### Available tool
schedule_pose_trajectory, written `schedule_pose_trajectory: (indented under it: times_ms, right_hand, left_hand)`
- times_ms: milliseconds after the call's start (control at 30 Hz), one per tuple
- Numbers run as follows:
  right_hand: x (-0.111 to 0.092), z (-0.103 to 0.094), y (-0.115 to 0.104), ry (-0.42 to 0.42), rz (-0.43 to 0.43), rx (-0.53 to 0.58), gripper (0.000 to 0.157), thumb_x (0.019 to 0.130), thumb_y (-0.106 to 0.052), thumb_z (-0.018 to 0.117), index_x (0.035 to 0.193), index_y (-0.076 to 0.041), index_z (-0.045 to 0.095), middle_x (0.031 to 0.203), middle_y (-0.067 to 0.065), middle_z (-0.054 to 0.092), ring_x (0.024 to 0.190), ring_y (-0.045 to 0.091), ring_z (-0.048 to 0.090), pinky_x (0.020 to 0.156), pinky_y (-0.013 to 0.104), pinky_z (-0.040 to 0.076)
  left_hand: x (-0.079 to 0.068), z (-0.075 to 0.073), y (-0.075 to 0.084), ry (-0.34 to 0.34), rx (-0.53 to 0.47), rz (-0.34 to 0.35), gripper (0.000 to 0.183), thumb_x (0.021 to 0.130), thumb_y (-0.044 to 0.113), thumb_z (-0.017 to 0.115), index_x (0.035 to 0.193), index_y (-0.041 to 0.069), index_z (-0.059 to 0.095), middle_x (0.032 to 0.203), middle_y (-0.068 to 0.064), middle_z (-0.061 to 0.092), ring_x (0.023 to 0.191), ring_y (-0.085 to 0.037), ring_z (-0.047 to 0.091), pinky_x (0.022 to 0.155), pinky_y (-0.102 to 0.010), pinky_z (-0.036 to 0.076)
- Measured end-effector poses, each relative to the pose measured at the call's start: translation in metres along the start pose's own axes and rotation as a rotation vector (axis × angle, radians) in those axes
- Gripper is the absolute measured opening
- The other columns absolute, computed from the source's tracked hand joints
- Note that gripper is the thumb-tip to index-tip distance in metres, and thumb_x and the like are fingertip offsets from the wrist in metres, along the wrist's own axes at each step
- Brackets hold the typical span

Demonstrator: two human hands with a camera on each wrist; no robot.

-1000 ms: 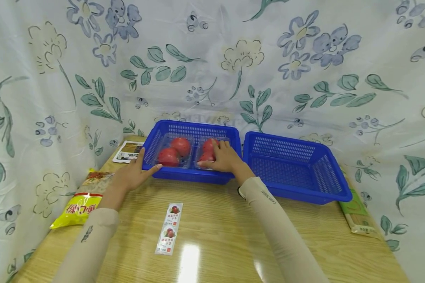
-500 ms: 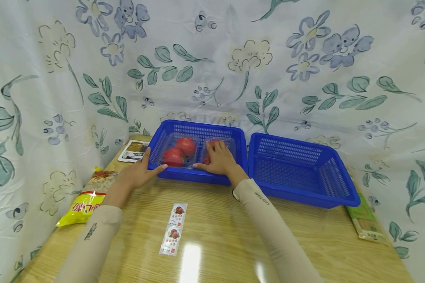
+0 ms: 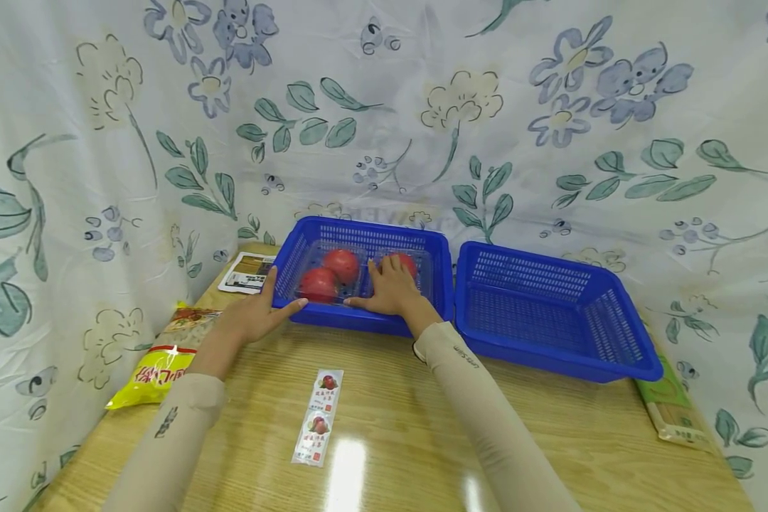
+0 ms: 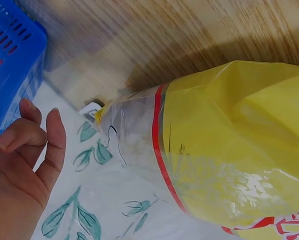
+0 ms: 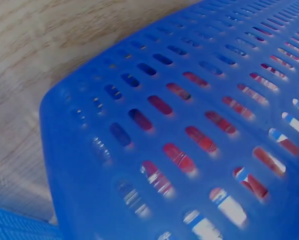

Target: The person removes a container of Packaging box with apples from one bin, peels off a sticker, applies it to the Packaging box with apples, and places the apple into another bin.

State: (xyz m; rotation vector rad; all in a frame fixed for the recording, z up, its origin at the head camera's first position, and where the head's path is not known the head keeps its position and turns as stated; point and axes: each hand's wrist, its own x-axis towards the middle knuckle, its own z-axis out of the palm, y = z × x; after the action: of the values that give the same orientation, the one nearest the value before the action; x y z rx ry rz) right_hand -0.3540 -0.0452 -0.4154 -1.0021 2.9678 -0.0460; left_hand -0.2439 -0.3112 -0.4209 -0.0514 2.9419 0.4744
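Clear plastic boxes with large round red fruits stand side by side in the left blue basket point(image 3: 358, 316). The left-hand box point(image 3: 362, 250) shows two fruits point(image 3: 320, 284); another red fruit point(image 3: 404, 264) shows behind my right hand point(image 3: 393, 288). That hand lies over the right-hand box, fingers spread and bent downward, thumb pointing left by the front rim. My left hand point(image 3: 249, 316) is at the basket's front left corner, index finger along the side and thumb at the front rim. In the left wrist view its fingertips point(image 4: 54, 120) are loosely bent beside the blue wall.
A second blue basket point(image 3: 550, 359) stands to the right. A yellow food bag point(image 3: 156, 370) and a flat packet point(image 3: 246, 274) lie left; a green packet point(image 3: 672, 405) lies right. A two-label strip point(image 3: 318, 416) is on the wooden table point(image 3: 243, 441). Floral cloth point(image 3: 422, 142) hangs behind.
My right hand has moved left within the basket, from over the fruits to the box's left part. My left hand stays at the corner. The whole head view has shifted slightly.
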Motion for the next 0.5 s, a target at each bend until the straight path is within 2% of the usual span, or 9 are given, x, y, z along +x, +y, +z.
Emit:
schedule_pose_trajectory:
  times_ms: [200, 500]
  right_hand:
    - [0.005, -0.001, -0.006, -0.016, 0.000, 0.001, 0.100, 0.086, -0.079, 0.048, 0.156, -0.010, 0.032, 0.158, 0.023, 0.026, 0.149, 0.041, 0.018, 0.121, 0.053, 0.020]
    - [0.011, 0.002, -0.012, -0.021, -0.016, -0.049, 0.094, 0.085, -0.079, 0.049, 0.153, -0.014, 0.040, 0.157, 0.024, 0.026, 0.150, 0.042, 0.016, 0.120, 0.054, 0.022]
  left_hand:
    - [0.000, -0.002, 0.000, 0.003, -0.004, -0.009, 0.110, 0.089, 0.084, 0.021, 0.156, 0.007, -0.018, 0.141, -0.039, 0.043, 0.116, -0.054, 0.056, 0.094, -0.062, 0.046]
    - [-0.001, 0.000, -0.002, -0.001, -0.031, -0.016, 0.111, 0.088, 0.085, 0.023, 0.156, 0.009, -0.020, 0.136, -0.042, 0.047, 0.115, -0.055, 0.057, 0.092, -0.063, 0.047]
